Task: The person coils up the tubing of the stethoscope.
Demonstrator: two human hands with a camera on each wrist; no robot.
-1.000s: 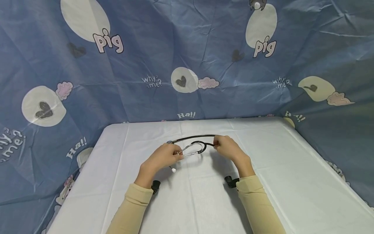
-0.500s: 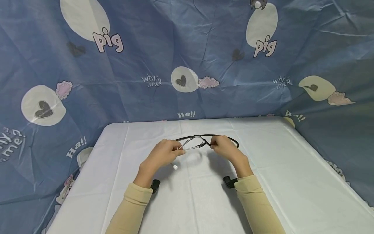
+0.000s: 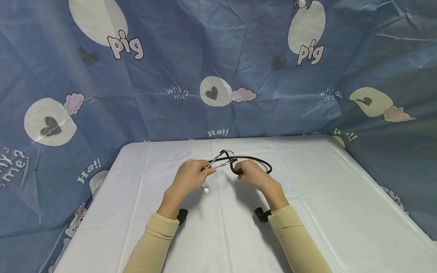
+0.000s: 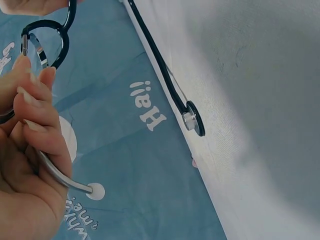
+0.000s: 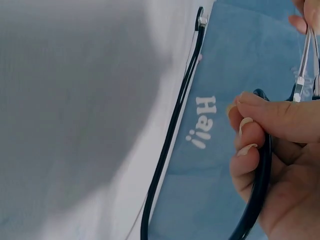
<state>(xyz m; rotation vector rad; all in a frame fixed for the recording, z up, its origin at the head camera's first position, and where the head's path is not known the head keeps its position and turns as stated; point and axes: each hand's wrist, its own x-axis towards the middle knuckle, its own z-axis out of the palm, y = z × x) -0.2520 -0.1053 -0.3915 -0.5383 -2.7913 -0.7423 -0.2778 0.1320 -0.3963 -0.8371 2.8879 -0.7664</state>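
Observation:
A stethoscope with black tubing [image 3: 255, 157] and metal ear tubes [image 3: 214, 160] spans both hands over the table. My left hand [image 3: 190, 175] grips the ear tubes with curled fingers; one white ear tip [image 4: 96, 191] sticks out below it. Close by on the right, my right hand [image 3: 254, 175] holds the black tubing near its fork, as the right wrist view shows with fingers curled round the tube [image 5: 257, 192]. The rest of the tube loops out behind the right hand. In the left wrist view the round chest piece [image 4: 192, 120] lies at the tube's far end.
A white cloth [image 3: 314, 189] covers the table. Behind it and at both sides hangs a blue printed curtain [image 3: 153, 113]. Black wrist cameras [image 3: 262, 214] are strapped at both wrists, below beige sleeves [image 3: 300, 239].
My right hand has moved left towards the left hand, bending the tubing at the fork. The tube's loop now shows right of that hand. The left hand has shifted slightly away from the body.

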